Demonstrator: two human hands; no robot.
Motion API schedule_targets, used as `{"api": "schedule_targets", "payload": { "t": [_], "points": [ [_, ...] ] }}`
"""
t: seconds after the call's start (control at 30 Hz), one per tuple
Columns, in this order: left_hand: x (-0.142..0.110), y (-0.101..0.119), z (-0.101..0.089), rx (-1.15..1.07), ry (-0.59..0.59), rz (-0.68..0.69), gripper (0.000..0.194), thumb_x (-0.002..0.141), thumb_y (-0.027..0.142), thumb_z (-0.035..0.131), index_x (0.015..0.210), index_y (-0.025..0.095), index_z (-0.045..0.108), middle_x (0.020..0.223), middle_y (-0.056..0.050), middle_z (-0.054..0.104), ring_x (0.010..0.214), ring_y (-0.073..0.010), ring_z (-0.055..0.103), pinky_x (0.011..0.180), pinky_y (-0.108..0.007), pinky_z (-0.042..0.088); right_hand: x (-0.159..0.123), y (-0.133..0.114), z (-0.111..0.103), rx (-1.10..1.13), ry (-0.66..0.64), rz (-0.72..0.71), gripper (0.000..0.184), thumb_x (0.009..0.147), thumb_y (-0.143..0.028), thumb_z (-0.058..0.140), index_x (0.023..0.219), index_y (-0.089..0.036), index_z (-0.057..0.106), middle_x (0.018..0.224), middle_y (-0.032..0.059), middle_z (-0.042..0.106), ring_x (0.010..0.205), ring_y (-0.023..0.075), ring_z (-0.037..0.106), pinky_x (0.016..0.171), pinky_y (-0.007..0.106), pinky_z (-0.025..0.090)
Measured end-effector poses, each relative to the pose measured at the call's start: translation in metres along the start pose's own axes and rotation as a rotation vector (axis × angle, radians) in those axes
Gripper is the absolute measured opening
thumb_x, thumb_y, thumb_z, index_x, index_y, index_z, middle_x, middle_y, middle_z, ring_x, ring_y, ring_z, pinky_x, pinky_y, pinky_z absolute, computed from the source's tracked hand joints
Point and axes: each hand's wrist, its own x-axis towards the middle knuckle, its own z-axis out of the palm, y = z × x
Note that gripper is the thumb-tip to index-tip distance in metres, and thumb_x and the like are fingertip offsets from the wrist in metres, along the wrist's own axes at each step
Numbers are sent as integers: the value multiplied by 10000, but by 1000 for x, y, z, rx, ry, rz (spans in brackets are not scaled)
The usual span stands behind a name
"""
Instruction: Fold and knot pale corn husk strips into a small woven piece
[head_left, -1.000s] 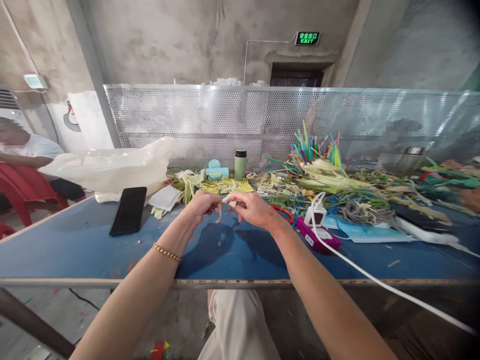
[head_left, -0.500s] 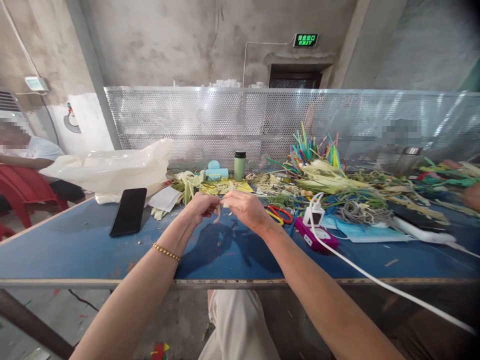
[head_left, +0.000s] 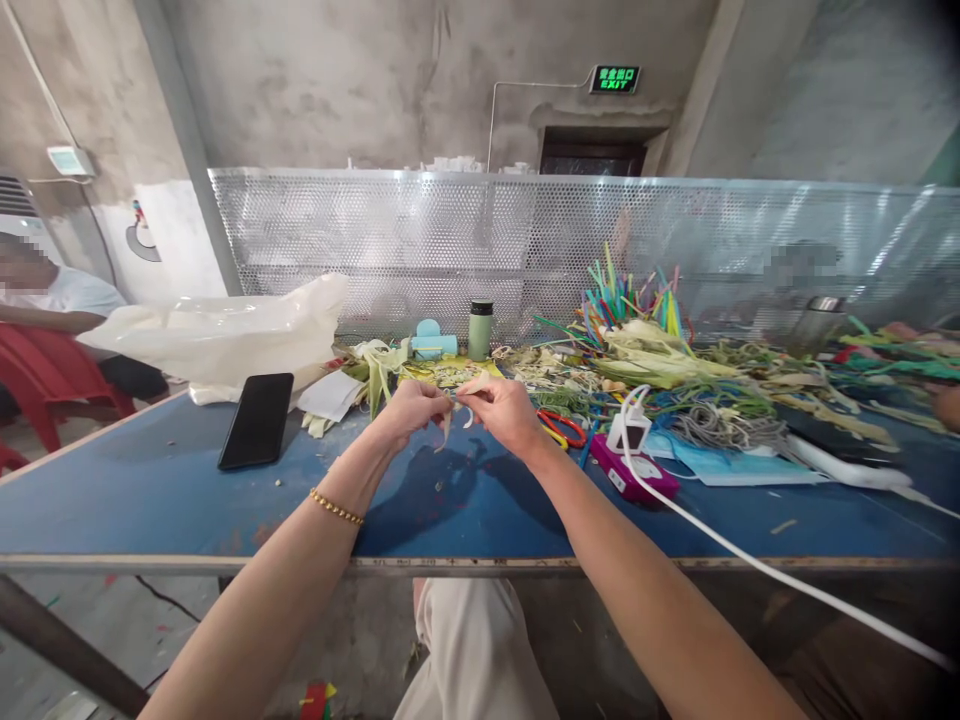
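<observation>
Above the blue table (head_left: 150, 500) my left hand (head_left: 409, 408) and my right hand (head_left: 504, 412) meet, fingers pinched together. Between them they hold a thin pale leaf strip (head_left: 457, 412), whose short ends hang down from the fingertips. A gold bracelet (head_left: 335, 506) circles my left wrist. Just right of my right hand lie red-handled scissors (head_left: 559, 428).
A black phone (head_left: 257, 420) lies at left, near a white plastic bag (head_left: 225, 335). A green flask (head_left: 480, 329), a pile of leaves and coloured strips (head_left: 660, 370), a magenta power strip (head_left: 634, 475) with white charger and cable sit right. A person sits far left.
My two hands have shifted slightly and worked the strip between the fingertips; its hanging ends have changed shape. Nothing else on the table moved.
</observation>
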Motion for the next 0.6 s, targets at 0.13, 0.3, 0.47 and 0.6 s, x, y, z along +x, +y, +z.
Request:
{"api": "schedule_targets", "payload": {
  "t": [0.13,0.3,0.47,0.6],
  "points": [
    [0,0,0,-101,-18,-43,129,621,202,610,515,131,596,478,-36,585,425,-88,480,419,-209,300,0,3,1,-16,11,-117,128,843,-280,672,791,-180,734,774,38,683,553,122,574,531,253,458],
    [2,-1,-2,-293,47,-179,164,555,169,634,449,148,510,431,-5,496,385,-78,434,384,-221,238,0,3,0,-117,-27,-346,137,885,-293,654,862,-209,760,825,42,641,731,142,607,658,267,475],
    [2,0,-2,-371,115,-185,191,547,162,660,461,162,489,417,19,469,390,-73,406,391,-220,263,-1,5,1,-131,-83,-396,132,900,-247,635,895,-218,764,849,40,662,776,144,627,709,271,478],
    [0,1,-2,-339,117,-150,201,561,182,676,467,157,500,423,17,478,398,-75,412,397,-219,262,-2,5,1,-132,-84,-389,130,894,-206,636,896,-209,766,854,42,665,784,144,634,711,268,479]
  ]
}}
